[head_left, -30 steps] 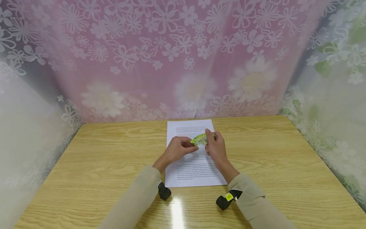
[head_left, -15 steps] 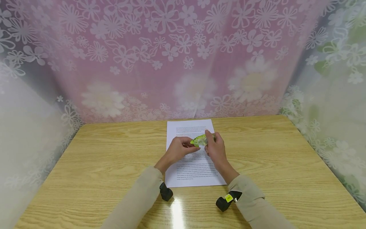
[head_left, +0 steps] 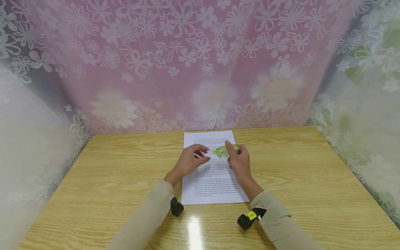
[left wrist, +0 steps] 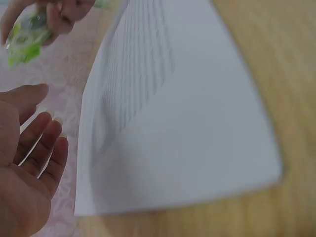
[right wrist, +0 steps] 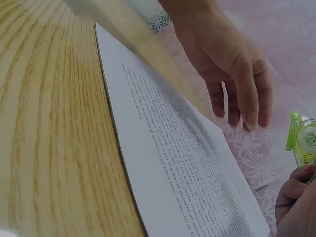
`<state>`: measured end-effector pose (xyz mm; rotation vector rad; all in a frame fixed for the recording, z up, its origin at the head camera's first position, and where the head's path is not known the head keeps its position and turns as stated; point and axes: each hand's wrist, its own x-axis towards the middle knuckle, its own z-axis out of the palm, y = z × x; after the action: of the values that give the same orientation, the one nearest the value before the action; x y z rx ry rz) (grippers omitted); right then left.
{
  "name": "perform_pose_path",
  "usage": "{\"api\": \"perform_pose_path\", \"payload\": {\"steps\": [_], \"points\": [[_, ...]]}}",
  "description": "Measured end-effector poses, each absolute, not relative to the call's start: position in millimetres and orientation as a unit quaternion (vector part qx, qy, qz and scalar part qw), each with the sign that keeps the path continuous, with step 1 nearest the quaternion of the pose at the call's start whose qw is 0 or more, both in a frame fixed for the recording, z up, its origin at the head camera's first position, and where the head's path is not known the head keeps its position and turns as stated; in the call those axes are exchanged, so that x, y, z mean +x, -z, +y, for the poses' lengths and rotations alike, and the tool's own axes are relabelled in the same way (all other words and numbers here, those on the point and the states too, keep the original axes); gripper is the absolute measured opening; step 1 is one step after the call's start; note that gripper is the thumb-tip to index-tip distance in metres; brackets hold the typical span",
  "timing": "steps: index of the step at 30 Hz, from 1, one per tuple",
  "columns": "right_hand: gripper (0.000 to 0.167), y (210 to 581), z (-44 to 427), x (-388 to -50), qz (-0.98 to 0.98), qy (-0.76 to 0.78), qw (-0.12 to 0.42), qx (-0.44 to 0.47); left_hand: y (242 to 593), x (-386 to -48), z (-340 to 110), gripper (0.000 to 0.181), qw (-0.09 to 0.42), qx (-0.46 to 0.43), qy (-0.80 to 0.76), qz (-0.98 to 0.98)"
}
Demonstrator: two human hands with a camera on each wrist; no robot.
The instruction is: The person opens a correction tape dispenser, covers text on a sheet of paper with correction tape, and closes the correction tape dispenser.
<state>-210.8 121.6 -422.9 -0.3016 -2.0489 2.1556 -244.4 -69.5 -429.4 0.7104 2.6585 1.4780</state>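
a small dispenser [head_left: 222,151], smooth, glossy and see-through with a lime-green tint, tapers to a brighter green tip and is held above the far half of the paper [head_left: 215,177]. the right hand [head_left: 240,161] grips its wide end, thumb along the top, and the tip points left. the left hand [head_left: 190,161] is loose and unclenched, its fingers slightly bent and parted from the thumb, fingertips just beside the tip with a narrow gap between.

the paper is matt white, flat and rectangular, with dense printed lines (too small to read from the head view). it lies on the tabletop [head_left: 125,159], whose yellowish wood grain runs in wavy streaks and throws back a glossy patch of light at the near side. beyond the far edge hangs a pink cloth [head_left: 162,86] with white flower outlines. both sleeves [head_left: 145,211] are beige fabric, each with a black camera [head_left: 245,222] at the wrist.

the right wrist view alone brings out a round, pale wheel [right wrist: 311,139] inside the dispenser's clear shell. the left wrist view bares the left palm and the spaces between the fingers, which the head view hides; there the print blurs into grey stripes.
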Motion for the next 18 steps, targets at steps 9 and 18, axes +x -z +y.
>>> {"api": "perform_pose_path", "payload": {"steps": [9, 18], "points": [[0.053, 424.5, 125.7, -210.2, -0.707, -0.695, 0.064, -0.114, 417.2, -264.4, -113.9, 0.042, 0.003, 0.199, -0.261, 0.945], [0.052, 426.7, 127.4, -209.8, -0.703, -0.698, 0.053, -0.127, 423.2, -267.7, -128.3, 0.066, 0.038, 0.231, -0.117, 0.965]]}}
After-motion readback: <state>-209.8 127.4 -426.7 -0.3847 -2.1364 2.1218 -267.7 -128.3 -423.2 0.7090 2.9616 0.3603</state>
